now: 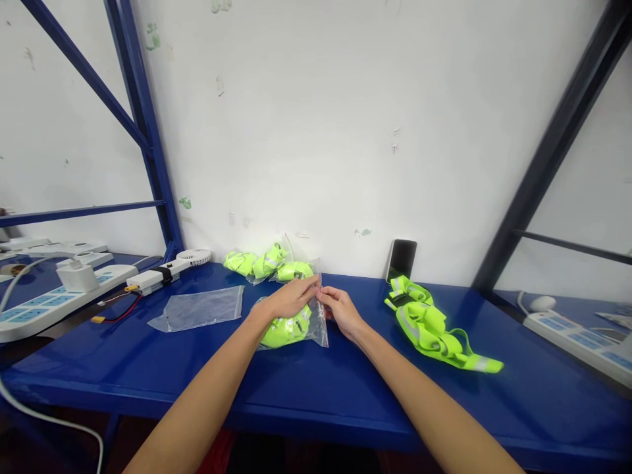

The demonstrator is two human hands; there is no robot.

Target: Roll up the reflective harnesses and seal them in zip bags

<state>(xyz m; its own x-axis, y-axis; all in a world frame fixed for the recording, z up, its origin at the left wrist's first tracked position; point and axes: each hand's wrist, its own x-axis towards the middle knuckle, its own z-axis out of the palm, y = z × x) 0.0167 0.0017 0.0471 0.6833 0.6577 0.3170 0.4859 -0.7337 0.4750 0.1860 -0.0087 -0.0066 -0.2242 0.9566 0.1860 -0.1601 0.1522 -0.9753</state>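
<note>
A clear plastic zip bag [320, 332] holding a bright yellow-green reflective strap [286, 331] lies on the blue table, its opening edge facing right. Over the top of the bag, my left hand [292, 297] pinches that edge near its far end. My right hand [342, 311] closes on the same edge from the right, thumb and forefinger together, touching the left fingertips. Behind them, several filled bags [269, 262] of the same straps rest against the wall. A flat clear bag [200, 308] lies left of my hands, and loose reflective straps [429, 326] are heaped to the right.
A phone [401, 259] leans on the wall at the back. On the left are a small white fan [193, 257], a white device with wires [153, 279] and a power strip [59, 299]. Another power strip [582, 342] is far right. Blue frame posts [151, 131] rise behind.
</note>
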